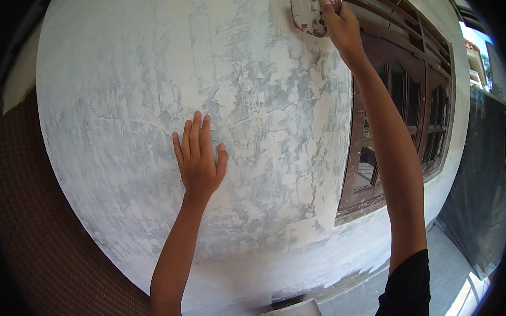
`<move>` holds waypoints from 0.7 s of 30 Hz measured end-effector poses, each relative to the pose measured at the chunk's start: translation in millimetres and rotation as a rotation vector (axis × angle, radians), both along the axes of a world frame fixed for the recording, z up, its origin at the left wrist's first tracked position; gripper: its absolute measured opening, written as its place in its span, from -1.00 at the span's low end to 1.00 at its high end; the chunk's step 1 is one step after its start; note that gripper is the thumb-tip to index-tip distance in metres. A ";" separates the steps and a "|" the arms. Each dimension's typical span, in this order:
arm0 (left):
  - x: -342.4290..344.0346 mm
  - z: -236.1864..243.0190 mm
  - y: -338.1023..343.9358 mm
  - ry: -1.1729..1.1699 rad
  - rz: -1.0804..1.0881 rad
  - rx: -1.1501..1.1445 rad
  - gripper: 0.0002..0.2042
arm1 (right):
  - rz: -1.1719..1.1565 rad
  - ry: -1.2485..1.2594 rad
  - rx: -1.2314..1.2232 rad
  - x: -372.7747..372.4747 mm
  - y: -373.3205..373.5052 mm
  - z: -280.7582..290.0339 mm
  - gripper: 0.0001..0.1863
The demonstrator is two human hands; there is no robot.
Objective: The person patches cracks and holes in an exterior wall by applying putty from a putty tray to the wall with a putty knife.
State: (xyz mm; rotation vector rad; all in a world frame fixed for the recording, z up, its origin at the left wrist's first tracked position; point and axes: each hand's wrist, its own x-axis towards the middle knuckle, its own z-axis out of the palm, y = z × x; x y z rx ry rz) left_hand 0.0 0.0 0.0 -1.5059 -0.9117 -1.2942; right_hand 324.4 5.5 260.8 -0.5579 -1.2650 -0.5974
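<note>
Right grip point(340, 24) clasps trowel point(310, 12) near window frame point(370, 124); left grip point(198, 160) flat, open on wall point(119, 79).

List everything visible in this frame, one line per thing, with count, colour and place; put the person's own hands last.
wall: one, patchy white and grey plaster, fills the centre and left.
scraper blade: one, white-smeared with reddish patches, flat on the wall at the top.
window frame: one, dark brown wood with glass panes, right of the wall.
dark sheet: one, black, far right.
white slab: one, bottom edge, kind unclear.
left hand: one, open palm flat on the wall.
right hand: one, raised, grip on the scraper blade.
</note>
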 end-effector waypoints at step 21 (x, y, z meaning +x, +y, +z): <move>5.7 3.9 1.3 0.012 0.027 0.014 -0.41 | 0.138 0.151 -0.109 108.6 62.6 82.9 -0.48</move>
